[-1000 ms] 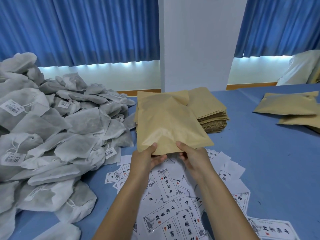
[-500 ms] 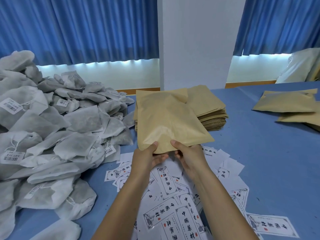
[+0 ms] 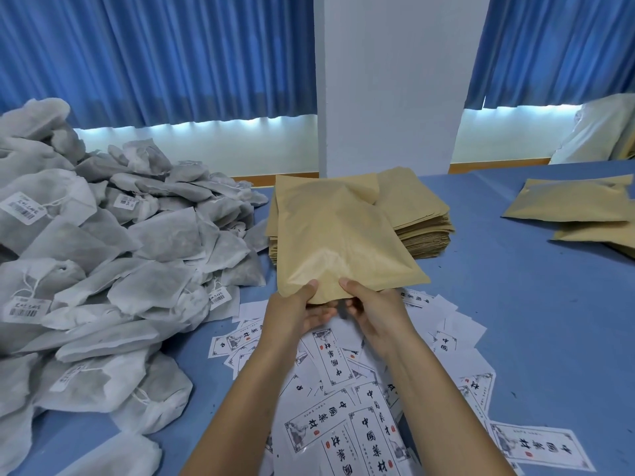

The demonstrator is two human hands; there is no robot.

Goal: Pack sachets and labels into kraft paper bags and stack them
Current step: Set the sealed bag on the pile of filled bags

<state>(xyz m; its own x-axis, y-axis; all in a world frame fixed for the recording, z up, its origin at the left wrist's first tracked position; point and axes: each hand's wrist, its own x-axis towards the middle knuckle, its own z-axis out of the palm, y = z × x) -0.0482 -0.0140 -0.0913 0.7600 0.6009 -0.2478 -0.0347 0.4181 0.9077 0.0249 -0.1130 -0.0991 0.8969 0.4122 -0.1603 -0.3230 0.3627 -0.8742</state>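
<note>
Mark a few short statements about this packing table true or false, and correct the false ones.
1. The left grip and the right grip both hold the brown kraft paper bag by its near edge. True.
2. The heap of grey fabric sachets lies on the person's right. False: the heap lies on the left.
3. White printed paper labels lie scattered on the blue table below the forearms. True.
4. The stack of flat kraft bags sits nearer the person than the held bag. False: the stack sits behind it, farther away.
</note>
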